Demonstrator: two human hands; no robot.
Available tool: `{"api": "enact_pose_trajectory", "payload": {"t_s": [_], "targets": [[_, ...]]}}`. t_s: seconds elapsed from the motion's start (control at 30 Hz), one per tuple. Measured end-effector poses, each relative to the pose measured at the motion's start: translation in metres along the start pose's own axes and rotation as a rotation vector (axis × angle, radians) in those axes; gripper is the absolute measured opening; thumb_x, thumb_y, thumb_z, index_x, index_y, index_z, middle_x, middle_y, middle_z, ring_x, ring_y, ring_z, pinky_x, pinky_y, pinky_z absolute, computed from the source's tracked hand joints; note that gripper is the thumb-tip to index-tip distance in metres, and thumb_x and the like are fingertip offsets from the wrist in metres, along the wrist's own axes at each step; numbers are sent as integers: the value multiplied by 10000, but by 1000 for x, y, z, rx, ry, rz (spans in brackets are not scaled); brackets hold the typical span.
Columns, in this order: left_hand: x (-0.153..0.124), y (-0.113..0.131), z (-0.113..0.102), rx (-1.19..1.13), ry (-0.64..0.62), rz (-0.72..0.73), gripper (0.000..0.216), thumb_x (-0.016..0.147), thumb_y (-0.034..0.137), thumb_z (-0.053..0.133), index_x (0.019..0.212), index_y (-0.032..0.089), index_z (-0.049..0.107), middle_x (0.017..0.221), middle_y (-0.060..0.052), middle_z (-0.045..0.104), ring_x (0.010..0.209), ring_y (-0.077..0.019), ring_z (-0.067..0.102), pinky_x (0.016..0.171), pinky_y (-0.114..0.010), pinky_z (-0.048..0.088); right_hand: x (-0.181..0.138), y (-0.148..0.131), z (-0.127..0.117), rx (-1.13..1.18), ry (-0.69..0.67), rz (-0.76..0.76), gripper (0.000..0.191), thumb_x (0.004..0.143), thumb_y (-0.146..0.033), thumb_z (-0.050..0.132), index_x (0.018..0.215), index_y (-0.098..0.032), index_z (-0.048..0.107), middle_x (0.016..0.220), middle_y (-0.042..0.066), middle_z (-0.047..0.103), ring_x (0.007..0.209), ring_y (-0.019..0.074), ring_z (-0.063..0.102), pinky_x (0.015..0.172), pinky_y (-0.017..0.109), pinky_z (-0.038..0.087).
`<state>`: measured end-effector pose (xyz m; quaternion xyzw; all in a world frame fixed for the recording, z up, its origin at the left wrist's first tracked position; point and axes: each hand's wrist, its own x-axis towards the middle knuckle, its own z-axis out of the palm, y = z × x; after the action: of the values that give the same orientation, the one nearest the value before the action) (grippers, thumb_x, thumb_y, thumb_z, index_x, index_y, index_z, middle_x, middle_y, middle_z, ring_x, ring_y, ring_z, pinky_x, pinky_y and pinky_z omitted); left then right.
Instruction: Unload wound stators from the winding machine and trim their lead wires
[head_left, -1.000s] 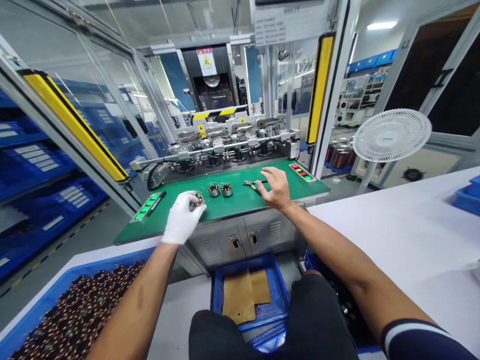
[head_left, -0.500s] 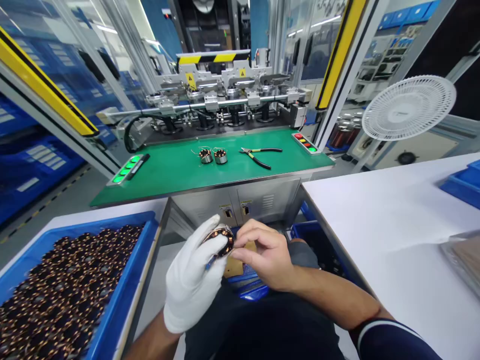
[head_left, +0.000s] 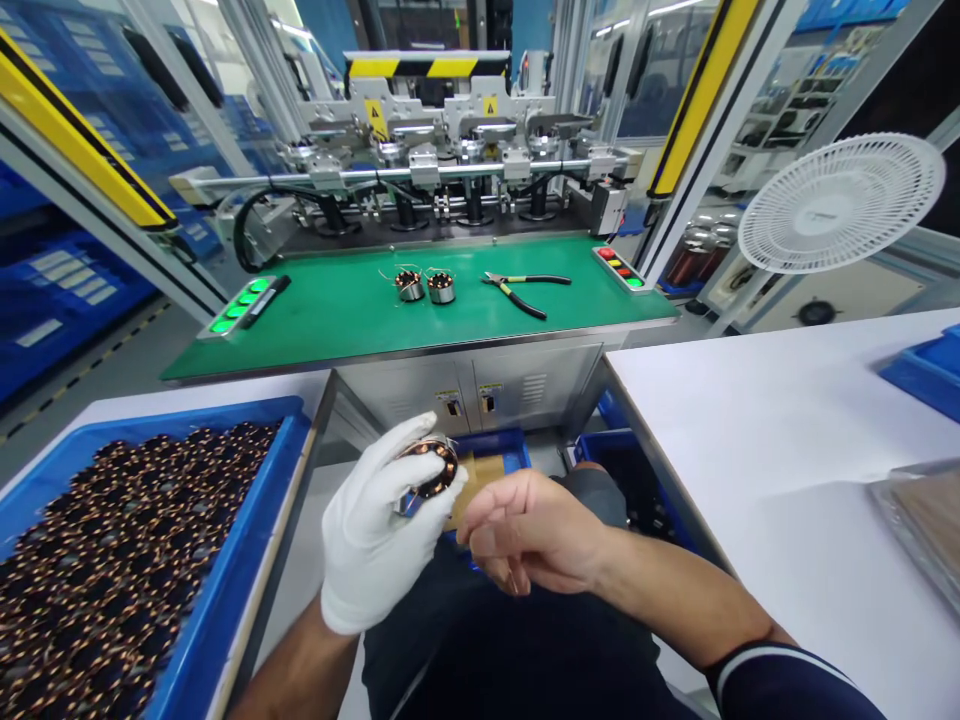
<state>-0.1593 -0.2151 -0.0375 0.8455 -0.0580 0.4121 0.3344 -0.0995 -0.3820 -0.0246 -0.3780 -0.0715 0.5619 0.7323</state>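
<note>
My left hand (head_left: 375, 535), in a white glove, holds a small copper-wound stator coil (head_left: 431, 472) in front of my lap, its fingers curled round it. My bare right hand (head_left: 529, 535) sits just right of the coil with fingers curled and pinched together; what they hold, if anything, is too small to make out. Two more stator coils (head_left: 425, 286) stand on the green mat (head_left: 337, 320) of the machine bench ahead, with yellow-handled pliers (head_left: 521, 290) lying to their right.
A blue bin (head_left: 232, 590) full of several copper coils sits at my left. A white table (head_left: 772, 440) runs along my right, with a white fan (head_left: 840, 205) behind it. Blue bins (head_left: 495, 450) lie under the bench. Green buttons (head_left: 240, 305) and a winding machine (head_left: 442, 150) stand ahead.
My left hand lifted a coil off the green mat and brought it down to my lap. My right hand left the pliers, met the coil, then drew slightly away and down.
</note>
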Motion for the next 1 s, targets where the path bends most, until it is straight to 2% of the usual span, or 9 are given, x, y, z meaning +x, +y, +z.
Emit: {"api": "enact_pose_trajectory", "payload": {"t_s": [0.2, 0.47, 0.53, 0.63, 0.73, 0.8, 0.87, 0.93, 1.0], "targets": [[1, 2, 10, -238, 10, -220, 317, 754, 101, 788, 985, 248, 628, 1267, -27, 704, 1194, -176, 666, 1004, -315, 559, -11, 0, 0, -1, -48, -35, 303, 610, -291, 897, 752, -102, 706, 508, -18, 626, 364, 49, 502, 318, 121, 369], [3, 5, 9, -700, -101, -610, 379, 658, 169, 858, 985, 206, 671, 1367, -117, 658, 1014, -209, 742, 793, -260, 629, 0, 20, -21, -406, 106, -270, 361, 740, -428, 844, 830, -129, 664, 569, -45, 606, 455, 34, 514, 454, 140, 433], [2, 6, 10, -586, -65, -586, 342, 691, 166, 844, 980, 215, 670, 1334, -89, 676, 1037, -180, 731, 830, -229, 611, 5, 22, -28, -579, 77, -442, 311, 824, -427, 780, 834, -135, 673, 657, -3, 648, 546, 71, 578, 531, 192, 495], [-3, 8, 10, -405, 4, -383, 285, 746, 87, 789, 942, 237, 646, 1241, -21, 704, 1142, -144, 684, 947, -220, 569, 6, 10, -34, -1013, 209, -947, 221, 842, -332, 779, 931, -141, 713, 1000, 116, 700, 931, 184, 676, 820, 333, 568], [-8, 8, 9, -399, 18, -222, 396, 743, 7, 760, 1011, 258, 611, 1293, -18, 662, 1236, -171, 631, 1004, -305, 566, 3, -6, -29, -1223, 305, -1292, 388, 780, -278, 841, 1108, -160, 670, 1090, 135, 655, 1009, 206, 646, 870, 356, 554], [-10, 9, 10, -422, 24, -182, 482, 734, -17, 758, 1086, 274, 600, 1331, -24, 636, 1256, -186, 619, 1018, -345, 567, 2, -12, -21, -1212, 251, -1360, 362, 790, -234, 827, 1097, -167, 647, 992, 96, 649, 899, 172, 638, 779, 310, 551], [-11, 11, 12, -429, 37, -184, 543, 737, -12, 759, 1155, 294, 600, 1333, -17, 636, 1247, -172, 626, 1032, -328, 560, 4, -10, -14, -1142, 242, -1360, 174, 847, -170, 755, 984, -170, 649, 887, 58, 638, 819, 143, 618, 723, 277, 525], [-9, 16, 15, -411, 62, -264, 591, 732, 12, 778, 1210, 307, 594, 1268, 3, 678, 1164, -126, 671, 1000, -247, 563, 6, -3, -10, -1015, 290, -1281, 68, 894, -141, 683, 859, -173, 635, 800, 28, 618, 763, 125, 596, 699, 264, 498], [-6, 20, 16, -399, 102, -362, 630, 707, 58, 817, 1236, 303, 578, 1172, 22, 723, 1043, -96, 716, 928, -181, 576, 8, 4, -11, -857, 334, -1151, 140, 912, -169, 667, 784, -176, 611, 760, 8, 602, 727, 114, 575, 687, 262, 475]]}}
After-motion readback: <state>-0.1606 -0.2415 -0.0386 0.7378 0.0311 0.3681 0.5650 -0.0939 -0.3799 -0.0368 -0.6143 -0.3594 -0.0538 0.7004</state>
